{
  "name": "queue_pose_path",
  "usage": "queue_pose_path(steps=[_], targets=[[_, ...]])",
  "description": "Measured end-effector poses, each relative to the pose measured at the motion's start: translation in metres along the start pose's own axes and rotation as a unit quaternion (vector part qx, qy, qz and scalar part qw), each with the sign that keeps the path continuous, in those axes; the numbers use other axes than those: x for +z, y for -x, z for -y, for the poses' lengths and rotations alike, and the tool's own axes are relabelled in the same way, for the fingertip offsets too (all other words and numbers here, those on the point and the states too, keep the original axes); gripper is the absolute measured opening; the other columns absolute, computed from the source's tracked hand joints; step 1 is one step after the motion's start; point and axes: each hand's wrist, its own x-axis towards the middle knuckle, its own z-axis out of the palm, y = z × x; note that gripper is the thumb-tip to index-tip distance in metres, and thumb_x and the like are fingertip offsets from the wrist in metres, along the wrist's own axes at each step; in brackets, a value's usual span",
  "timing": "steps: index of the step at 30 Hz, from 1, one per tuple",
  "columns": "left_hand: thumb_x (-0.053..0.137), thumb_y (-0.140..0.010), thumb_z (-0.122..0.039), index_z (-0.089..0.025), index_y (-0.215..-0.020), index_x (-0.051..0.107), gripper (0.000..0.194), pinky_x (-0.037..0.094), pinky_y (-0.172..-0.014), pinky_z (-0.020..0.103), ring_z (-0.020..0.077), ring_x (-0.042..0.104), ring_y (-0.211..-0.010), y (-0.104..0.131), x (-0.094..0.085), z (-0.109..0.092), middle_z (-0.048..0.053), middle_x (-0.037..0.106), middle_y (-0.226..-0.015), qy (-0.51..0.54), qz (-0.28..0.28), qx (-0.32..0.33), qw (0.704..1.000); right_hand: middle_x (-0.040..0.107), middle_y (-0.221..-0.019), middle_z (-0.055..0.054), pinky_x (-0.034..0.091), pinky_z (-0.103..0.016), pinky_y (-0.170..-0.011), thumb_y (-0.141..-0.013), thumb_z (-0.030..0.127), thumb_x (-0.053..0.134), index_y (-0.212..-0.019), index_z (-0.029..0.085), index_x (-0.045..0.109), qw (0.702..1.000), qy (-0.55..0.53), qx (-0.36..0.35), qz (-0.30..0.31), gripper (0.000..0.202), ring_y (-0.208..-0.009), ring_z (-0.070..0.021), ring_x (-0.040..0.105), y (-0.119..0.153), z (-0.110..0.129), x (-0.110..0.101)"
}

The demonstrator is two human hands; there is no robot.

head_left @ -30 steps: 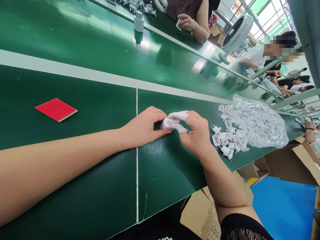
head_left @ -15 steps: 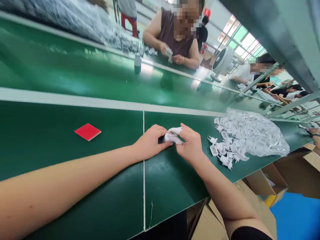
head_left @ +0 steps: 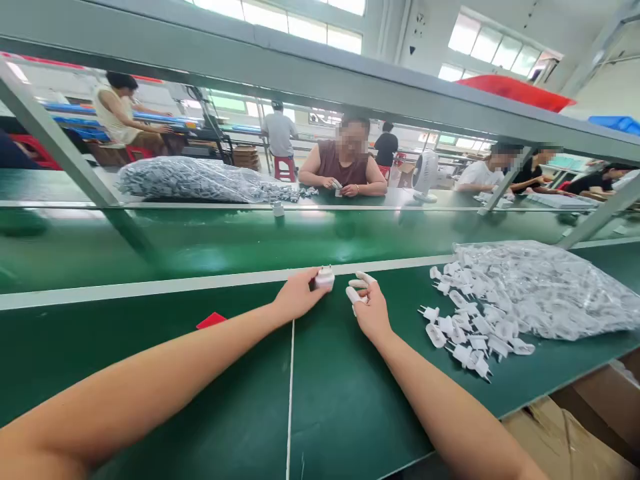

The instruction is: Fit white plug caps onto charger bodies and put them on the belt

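Note:
My left hand (head_left: 299, 293) grips a white plug adapter (head_left: 325, 278) near the bench's white strip, its two prongs pointing up. Just to the right, my right hand (head_left: 371, 308) is apart from the adapter, fingers spread, with white covers on several fingertips. Nothing shows between those fingers. Farther right, loose white plug pieces (head_left: 463, 327) with prongs lie in a heap on the green bench. They spread out from the mouth of a clear plastic bag (head_left: 565, 287) full of similar white pieces.
A red square (head_left: 212, 320) lies partly behind my left forearm. Beyond the white strip runs a green conveyor (head_left: 215, 233) with a white block (head_left: 279, 209) on it. A grey overhead beam (head_left: 310, 73) crosses above. Across sits a co-worker (head_left: 345, 163) handling a white piece.
My right hand has come away from the adapter and opened; my left hand keeps hold of it. The camera view has levelled and tilted up.

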Motion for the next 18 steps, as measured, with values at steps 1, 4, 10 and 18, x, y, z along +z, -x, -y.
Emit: queue_pose_path(steps=[1,4,10,18], targets=[[0.068,-0.092,-0.028,-0.019,-0.123,0.067,0.032,0.053,-0.092,0.035,0.0258,0.066,-0.100,-0.016,-0.005,0.004,0.005,0.071,-0.113,-0.018,-0.026,-0.025,0.999,0.072,-0.111,-0.009,0.051,-0.029,-0.057,-0.078,0.046,0.067,-0.127,0.018,0.057,1.000,0.002,0.012,0.007,0.057,-0.059,-0.0116,0.058,-0.003,-0.003,0.000],[0.069,-0.095,-0.025,-0.015,-0.123,0.066,0.030,0.055,-0.095,0.041,0.0256,0.066,-0.103,-0.060,-0.021,0.018,0.008,0.069,-0.113,-0.061,-0.085,-0.094,0.990,0.072,-0.105,-0.007,0.048,-0.030,-0.057,-0.076,0.049,0.067,-0.126,0.018,0.058,0.998,0.029,0.026,0.045,0.059,-0.057,-0.0109,0.054,-0.010,-0.012,-0.003],[0.067,-0.101,-0.035,-0.015,-0.128,0.062,0.034,0.054,-0.102,0.051,0.0282,0.061,-0.118,-0.094,-0.040,0.039,0.012,0.061,-0.130,-0.080,-0.177,-0.191,0.962,0.072,-0.115,-0.007,0.048,-0.032,-0.060,-0.077,0.046,0.066,-0.130,0.021,0.057,0.993,0.081,0.039,0.082,0.059,-0.059,-0.0114,0.058,-0.012,-0.019,-0.008],[0.065,-0.093,-0.012,-0.011,-0.146,0.048,0.056,0.019,-0.126,0.061,0.0391,0.020,-0.154,-0.081,-0.038,-0.029,0.022,0.031,-0.161,0.035,-0.289,-0.195,0.937,0.075,-0.113,-0.008,0.052,-0.031,-0.057,-0.078,0.042,0.068,-0.129,0.020,0.061,0.992,0.093,0.029,0.077,0.056,-0.058,-0.0131,0.062,-0.013,-0.021,-0.008]])
